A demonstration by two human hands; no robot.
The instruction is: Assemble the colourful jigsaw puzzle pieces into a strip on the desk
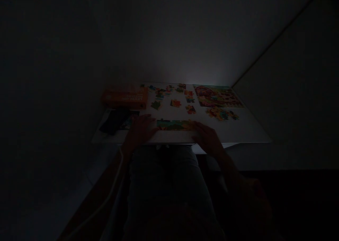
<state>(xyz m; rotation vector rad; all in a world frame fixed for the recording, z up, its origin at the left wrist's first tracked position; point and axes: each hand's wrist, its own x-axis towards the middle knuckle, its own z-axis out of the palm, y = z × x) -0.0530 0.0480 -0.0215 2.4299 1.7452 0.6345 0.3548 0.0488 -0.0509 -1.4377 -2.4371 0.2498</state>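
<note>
A joined strip of jigsaw puzzle (173, 125) in green and orange lies flat near the table's front edge. To its left my left hand (141, 128) rests on the table with fingers stretched out, the thumb by the strip's left end. At the other end, my right hand (208, 137) lies with extended fingers, the tips touching or just beside the strip's right end. Loose puzzle pieces (175, 103) are scattered beyond the strip. More pieces (221, 114) sit in a cluster to the right. Dim light hides finer detail of the fingers.
An orange puzzle box (125, 98) stands at the back left of the white table (246, 130). Before it a dark, cloth-like thing (115, 121) partly covers a dark printed sheet (131, 120). A farm picture (218, 96) lies at the back right. A wall (169, 40) rises behind.
</note>
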